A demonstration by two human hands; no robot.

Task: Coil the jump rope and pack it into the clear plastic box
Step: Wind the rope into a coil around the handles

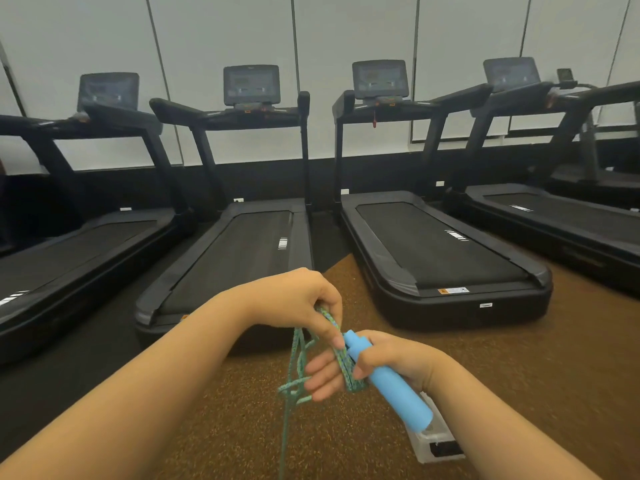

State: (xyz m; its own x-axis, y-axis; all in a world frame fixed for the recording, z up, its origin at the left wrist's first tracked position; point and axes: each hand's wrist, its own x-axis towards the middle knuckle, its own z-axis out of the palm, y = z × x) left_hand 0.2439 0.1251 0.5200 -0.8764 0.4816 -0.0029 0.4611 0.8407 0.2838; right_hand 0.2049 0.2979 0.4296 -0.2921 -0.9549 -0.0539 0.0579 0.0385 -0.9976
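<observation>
The jump rope has a green braided cord (298,355) and a light blue foam handle (388,379). My right hand (391,362) grips the handle, with several loops of cord wound across its fingers. Just above and to the left, my left hand (304,299) pinches a strand of cord between thumb and fingers. A loose tail of cord hangs down toward the bottom edge of the view. The clear plastic box (434,441) lies on the floor below my right hand, partly hidden by the handle and my forearm.
A row of black treadmills (440,251) stands ahead, one close on the left (235,258). The floor is brown speckled rubber (519,358) with a black mat (86,368) on the left. A pale panelled wall is behind.
</observation>
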